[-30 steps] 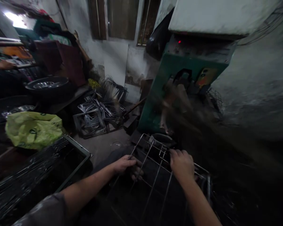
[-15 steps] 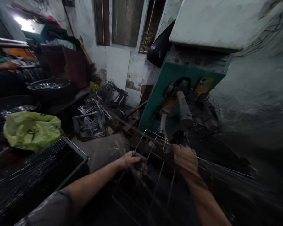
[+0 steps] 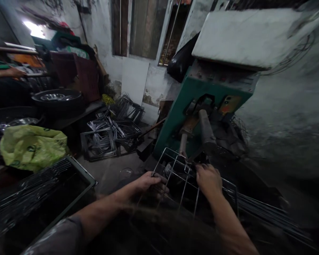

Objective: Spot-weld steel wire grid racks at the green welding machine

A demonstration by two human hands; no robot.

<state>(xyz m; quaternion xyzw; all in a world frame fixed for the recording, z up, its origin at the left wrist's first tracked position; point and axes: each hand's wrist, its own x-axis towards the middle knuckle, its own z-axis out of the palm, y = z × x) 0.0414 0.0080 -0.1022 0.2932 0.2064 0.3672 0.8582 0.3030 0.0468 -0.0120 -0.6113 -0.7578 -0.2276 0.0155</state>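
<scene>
Both arms stretched forward: left hand point(image 3: 151, 182) gripping wire rack's point(image 3: 186, 177) left edge, right hand point(image 3: 208, 179) clasping its top wires; rack nearer green machine point(image 3: 202, 106) than before.

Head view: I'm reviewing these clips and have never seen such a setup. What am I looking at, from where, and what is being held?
The camera is worn on a person's head and looks forward and down, so the two bare arms coming in from the bottom are that person's own. Both hands grip a wire rack: the left hand holds its left side, the right hand its far rail. The rack is held in front of a green machine with two metal arms sticking out toward the person. To the left is a dark bin of wire rods, a yellow-green plastic bag and a pile of wire frames on the floor. More loose rods lie at the right. Another person's arm shows at far left.
</scene>
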